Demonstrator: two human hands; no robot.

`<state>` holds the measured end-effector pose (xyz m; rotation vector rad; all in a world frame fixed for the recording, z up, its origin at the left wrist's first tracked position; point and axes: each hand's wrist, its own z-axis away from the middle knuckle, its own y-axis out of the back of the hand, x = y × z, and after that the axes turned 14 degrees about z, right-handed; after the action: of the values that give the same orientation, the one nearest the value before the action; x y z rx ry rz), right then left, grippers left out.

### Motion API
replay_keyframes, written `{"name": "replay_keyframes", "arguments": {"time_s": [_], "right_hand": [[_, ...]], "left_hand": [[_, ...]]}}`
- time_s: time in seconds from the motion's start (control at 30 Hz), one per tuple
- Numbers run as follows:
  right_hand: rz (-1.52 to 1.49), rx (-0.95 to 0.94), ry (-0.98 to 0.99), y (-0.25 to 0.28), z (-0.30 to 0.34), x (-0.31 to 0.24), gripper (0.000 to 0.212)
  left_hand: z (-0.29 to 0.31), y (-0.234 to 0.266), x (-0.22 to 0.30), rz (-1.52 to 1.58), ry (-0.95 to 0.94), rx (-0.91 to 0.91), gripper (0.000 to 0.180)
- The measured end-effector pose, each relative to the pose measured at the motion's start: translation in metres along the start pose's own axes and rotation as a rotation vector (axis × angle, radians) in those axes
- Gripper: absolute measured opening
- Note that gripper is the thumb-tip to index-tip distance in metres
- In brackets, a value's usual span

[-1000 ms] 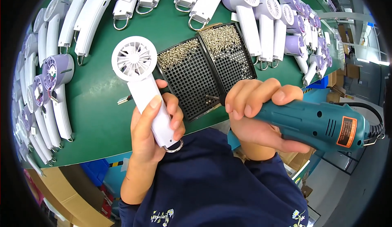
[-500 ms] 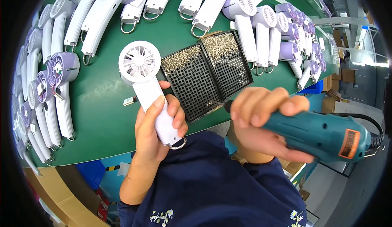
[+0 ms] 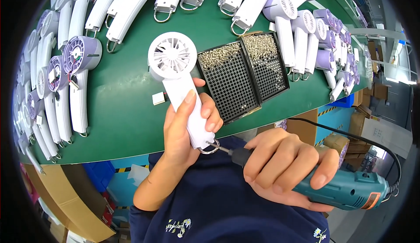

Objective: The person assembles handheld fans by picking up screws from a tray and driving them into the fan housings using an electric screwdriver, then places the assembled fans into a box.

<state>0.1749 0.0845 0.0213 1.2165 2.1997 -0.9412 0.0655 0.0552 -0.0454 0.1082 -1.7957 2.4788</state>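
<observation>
My left hand (image 3: 192,120) is closed around the handle of a white handheld fan (image 3: 179,92), its round grille facing up and a metal ring at the handle's lower end. A small white part with a dark and red wire (image 3: 159,98) shows beside the handle. In my right hand (image 3: 291,166) is a teal electric screwdriver (image 3: 345,188), gripped near its black nose. Its thin bit reaches the handle's lower end, close to the ring. Whether a screw sits at the tip is too small to tell.
Just right of the fan lies a black two-part screw tray (image 3: 232,83) with heaped small screws. Many more white and purple fans (image 3: 83,53) line the left, back and right of the green table (image 3: 122,112). The screwdriver's black cable (image 3: 376,140) loops at the right.
The screwdriver's bit has moved from the screw tray down to the lower end of the fan handle. The view has shifted, so the table things appear further right.
</observation>
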Motion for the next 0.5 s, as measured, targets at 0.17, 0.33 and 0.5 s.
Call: {"name": "replay_keyframes", "arguments": {"time_s": [0.17, 0.33, 0.5], "right_hand": [[0.000, -0.036, 0.027, 0.0015, 0.0041, 0.0058, 0.055], [0.006, -0.024, 0.001, 0.0034, 0.0061, 0.0059, 0.057], [-0.017, -0.008, -0.002, 0.0012, 0.0035, 0.0064, 0.058]], "left_hand": [[0.0007, 0.0016, 0.0010, 0.002, -0.002, 0.012, 0.031], [-0.0009, 0.0009, 0.0002, 0.016, 0.004, 0.003, 0.030], [-0.0015, 0.0014, 0.0018, 0.022, 0.003, 0.008, 0.030]]}}
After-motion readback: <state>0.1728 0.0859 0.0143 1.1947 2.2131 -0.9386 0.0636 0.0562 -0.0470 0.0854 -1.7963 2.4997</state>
